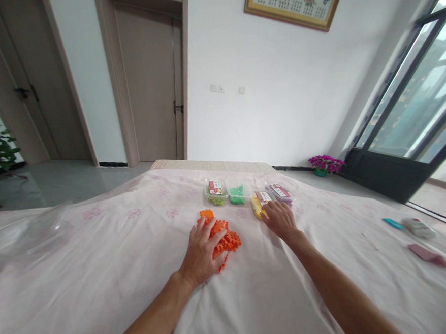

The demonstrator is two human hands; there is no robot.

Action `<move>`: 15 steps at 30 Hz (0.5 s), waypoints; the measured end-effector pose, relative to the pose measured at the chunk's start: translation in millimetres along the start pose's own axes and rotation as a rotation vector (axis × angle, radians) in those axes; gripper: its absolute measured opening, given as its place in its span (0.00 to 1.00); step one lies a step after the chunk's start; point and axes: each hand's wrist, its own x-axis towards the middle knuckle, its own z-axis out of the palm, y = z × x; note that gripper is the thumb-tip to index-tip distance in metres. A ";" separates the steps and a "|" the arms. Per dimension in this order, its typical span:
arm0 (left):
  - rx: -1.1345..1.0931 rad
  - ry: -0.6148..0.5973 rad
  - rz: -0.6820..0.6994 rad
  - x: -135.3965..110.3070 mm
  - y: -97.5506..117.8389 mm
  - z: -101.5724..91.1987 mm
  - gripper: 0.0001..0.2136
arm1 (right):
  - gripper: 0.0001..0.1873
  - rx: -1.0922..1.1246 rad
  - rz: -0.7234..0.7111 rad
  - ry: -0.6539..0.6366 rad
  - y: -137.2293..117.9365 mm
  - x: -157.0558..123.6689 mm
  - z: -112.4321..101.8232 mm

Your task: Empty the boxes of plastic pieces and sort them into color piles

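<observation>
My left hand (200, 254) rests with spread fingers on a loose pile of small orange notched pieces (231, 241), partly covering it. My right hand (278, 216) reaches farther forward, its fingers bent over the near right side of a clear plastic box of yellow pieces (257, 206). The fingertips are partly hidden against that box. Left of it stands a clear box with green pieces (238, 194). Beside that is a labelled box with yellow-green pieces (216, 192). Just behind my right hand lies a labelled box with purple contents (281, 192).
A pale flowered cloth (124, 262) covers the table. Crumpled clear plastic (31, 235) lies at the left. To the right are a blue item (393, 223), a white packet (418, 227) and a pink piece (428, 255). Purple flowers (326, 164) stand on the floor beyond.
</observation>
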 end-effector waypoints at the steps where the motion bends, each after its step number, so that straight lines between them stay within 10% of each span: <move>1: 0.027 0.009 -0.061 0.1 1.0 0.7 0.27 | 0.09 0.021 -0.024 0.044 -2.0 -6.2 -3.9; 7: 0.136 0.062 -0.259 1.8 6.9 2.2 0.26 | 0.11 0.163 -0.131 0.260 -24.6 -31.0 -33.1; 15: -0.088 0.046 -0.156 2.3 -3.0 2.8 0.19 | 0.04 0.460 -0.184 0.477 -73.4 -26.4 -77.9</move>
